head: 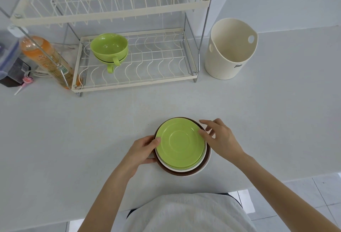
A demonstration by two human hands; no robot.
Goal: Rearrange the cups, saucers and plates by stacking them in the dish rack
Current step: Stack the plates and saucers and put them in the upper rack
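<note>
Near the front edge of the pale grey desk [55, 130] sits a stack of round dishes: two light green plastic saucers [181, 142] on top, a cream plate [166, 164] under them, and a dark brown plate [207, 158] at the bottom. The left hand [143, 150] grasps the stack's left rim, thumb lying on the edge of the top saucer and fingers curled under the side. The right hand [219, 137] rests at the right rim with fingers loosely spread; its fingertips touch the edge of the top saucer, a released grip rather than a clenched one.

Toward the back edge stands a two-tier cream wire dish rack [132, 76] with a metal frame. On the left end of its lower tier, two light green cups [109, 48] are nested one in the other, handles pointing forward.

Just right of the rack stands a cream plastic tub [230, 51] with side holes. At the back left corner lie an orange drink bottle [46, 58] and a clear storage box [8, 54].
</note>
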